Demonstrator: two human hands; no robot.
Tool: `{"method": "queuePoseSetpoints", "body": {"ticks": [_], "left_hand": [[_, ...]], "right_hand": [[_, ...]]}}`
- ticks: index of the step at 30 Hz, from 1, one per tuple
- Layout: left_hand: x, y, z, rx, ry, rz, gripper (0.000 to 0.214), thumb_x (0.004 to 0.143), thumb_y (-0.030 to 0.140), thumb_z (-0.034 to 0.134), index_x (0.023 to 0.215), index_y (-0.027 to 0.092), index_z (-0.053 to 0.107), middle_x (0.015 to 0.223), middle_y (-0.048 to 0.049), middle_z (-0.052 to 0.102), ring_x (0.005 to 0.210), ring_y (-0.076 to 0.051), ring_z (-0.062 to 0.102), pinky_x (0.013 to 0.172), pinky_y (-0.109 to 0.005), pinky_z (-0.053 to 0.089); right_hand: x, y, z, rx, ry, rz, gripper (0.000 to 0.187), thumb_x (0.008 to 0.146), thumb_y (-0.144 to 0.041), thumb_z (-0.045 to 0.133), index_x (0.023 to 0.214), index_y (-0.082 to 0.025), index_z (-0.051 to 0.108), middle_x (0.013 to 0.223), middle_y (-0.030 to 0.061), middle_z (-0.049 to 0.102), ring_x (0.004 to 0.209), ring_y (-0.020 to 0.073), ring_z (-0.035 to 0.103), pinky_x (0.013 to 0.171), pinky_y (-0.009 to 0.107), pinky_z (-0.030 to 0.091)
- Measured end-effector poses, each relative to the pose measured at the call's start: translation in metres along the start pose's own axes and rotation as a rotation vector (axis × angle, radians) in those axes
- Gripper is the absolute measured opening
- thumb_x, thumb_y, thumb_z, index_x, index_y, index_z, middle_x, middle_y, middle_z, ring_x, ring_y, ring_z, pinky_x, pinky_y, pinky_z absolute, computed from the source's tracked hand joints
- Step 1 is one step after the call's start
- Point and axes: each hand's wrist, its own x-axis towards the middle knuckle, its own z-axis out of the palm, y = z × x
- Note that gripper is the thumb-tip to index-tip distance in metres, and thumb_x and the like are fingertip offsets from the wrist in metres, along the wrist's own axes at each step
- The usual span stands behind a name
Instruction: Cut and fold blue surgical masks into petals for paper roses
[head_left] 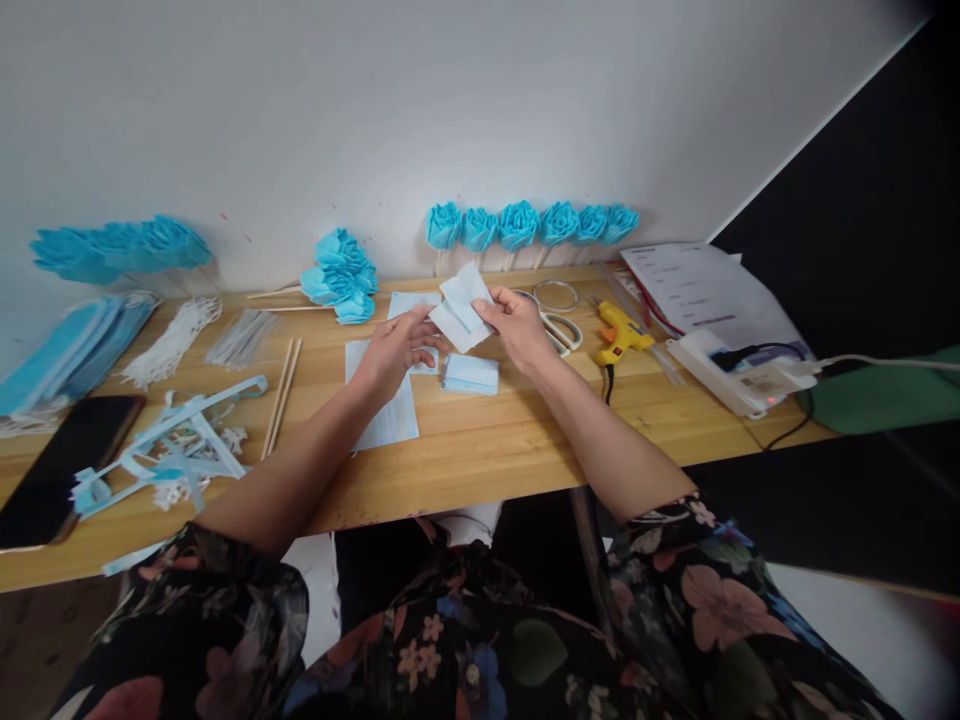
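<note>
Between finger and thumb of my right hand [517, 325] is a square of pale blue mask fabric [461, 308], tilted above the table. My left hand [397, 350] is at the square's left corner with its fingers apart and loosely bent; whether a fingertip touches the corner is hard to see. Just below the square lies a small neat stack of cut fabric pieces [470, 375]. Larger flat fabric sheets [386, 415] lie under and beside my left hand, partly hidden by it. Scissors [561, 333] rest beyond my right wrist.
Blue fabric roses [519, 225] on sticks line the wall, with more flowers [341, 275] to the left. A yellow glue gun [624, 333] and a power strip [739, 375] sit right. Face masks [82, 340], fabric scraps [180, 440], wooden sticks [282, 395] and a phone [67, 470] lie left.
</note>
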Motion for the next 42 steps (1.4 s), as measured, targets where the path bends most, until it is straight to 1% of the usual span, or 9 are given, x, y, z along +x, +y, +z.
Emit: {"method": "queuePoseSetpoints", "body": {"ticks": [4,8,11,16,23,29,32,36,42], "left_hand": [[0.002,-0.003,-0.004,0.034,-0.018,0.024,0.049,0.080,0.050,0.071,0.113,0.015,0.068,0.093,-0.0087,0.073,0.075,-0.017,0.067,0.056,-0.024,0.047],[0.002,-0.006,-0.006,0.197,-0.044,0.056,0.035,0.072,0.046,0.079,0.085,0.014,0.073,0.081,-0.0069,0.074,0.074,-0.017,0.065,0.067,-0.027,0.050],[0.003,-0.007,-0.006,0.242,-0.007,0.063,0.032,0.072,0.046,0.078,0.078,0.014,0.073,0.074,-0.0056,0.072,0.069,-0.016,0.063,0.067,-0.028,0.050],[0.004,-0.005,-0.008,0.131,0.072,0.053,0.031,0.074,0.043,0.077,0.082,0.014,0.073,0.078,-0.0055,0.072,0.067,-0.013,0.060,0.062,-0.025,0.048],[0.003,-0.003,-0.004,-0.059,0.017,-0.010,0.029,0.076,0.039,0.079,0.090,0.015,0.072,0.086,-0.0064,0.074,0.076,-0.015,0.067,0.071,-0.027,0.054],[0.000,-0.002,0.001,-0.116,-0.057,-0.048,0.022,0.077,0.027,0.076,0.094,0.014,0.072,0.090,-0.0071,0.075,0.079,-0.015,0.069,0.079,-0.030,0.056],[0.002,-0.002,0.002,-0.136,-0.050,-0.038,0.025,0.082,0.034,0.070,0.095,0.013,0.069,0.096,-0.0103,0.075,0.088,-0.020,0.070,0.079,-0.032,0.058],[0.003,-0.002,0.003,-0.169,-0.048,-0.038,0.044,0.085,0.055,0.066,0.095,0.013,0.066,0.098,-0.0129,0.074,0.097,-0.024,0.070,0.078,-0.035,0.060],[-0.001,-0.003,0.001,-0.060,-0.040,-0.006,0.042,0.072,0.051,0.081,0.084,0.012,0.068,0.085,-0.0076,0.072,0.082,-0.019,0.069,0.078,-0.035,0.060]], "right_hand": [[-0.006,-0.003,0.007,-0.001,-0.058,0.038,0.038,0.066,-0.048,0.081,0.086,-0.021,0.063,0.072,-0.0033,0.066,0.070,0.0147,0.060,0.065,0.027,0.048],[-0.009,-0.003,0.011,-0.049,-0.120,0.051,0.039,0.066,-0.049,0.081,0.084,-0.020,0.064,0.070,-0.0034,0.065,0.066,0.0131,0.057,0.062,0.026,0.046],[-0.006,-0.003,0.006,-0.068,-0.065,-0.001,0.036,0.068,-0.050,0.080,0.080,-0.021,0.064,0.073,-0.0030,0.065,0.068,0.0127,0.056,0.065,0.026,0.046],[-0.001,-0.015,-0.008,-0.037,0.057,-0.077,0.034,0.073,-0.053,0.077,0.078,-0.022,0.064,0.075,-0.0027,0.063,0.071,0.0124,0.056,0.072,0.027,0.048],[-0.008,-0.012,-0.003,-0.238,-0.162,-0.041,0.033,0.074,-0.052,0.075,0.080,-0.020,0.071,0.073,-0.0004,0.067,0.069,0.0150,0.057,0.065,0.028,0.046],[-0.006,-0.004,-0.002,-0.319,-0.161,-0.057,0.029,0.077,-0.048,0.071,0.080,-0.019,0.071,0.071,-0.0008,0.066,0.066,0.0137,0.055,0.063,0.027,0.043],[-0.007,-0.008,-0.002,-0.366,-0.163,-0.058,0.028,0.078,-0.046,0.071,0.079,-0.018,0.071,0.068,-0.0015,0.064,0.064,0.0128,0.052,0.060,0.026,0.039],[-0.009,-0.011,-0.001,-0.351,-0.176,-0.054,0.028,0.078,-0.045,0.070,0.078,-0.018,0.070,0.069,-0.0014,0.064,0.064,0.0124,0.052,0.061,0.026,0.039],[-0.010,-0.012,0.001,-0.394,-0.201,-0.071,0.028,0.078,-0.045,0.069,0.079,-0.018,0.072,0.068,-0.0014,0.063,0.063,0.0123,0.051,0.058,0.026,0.036]]}}
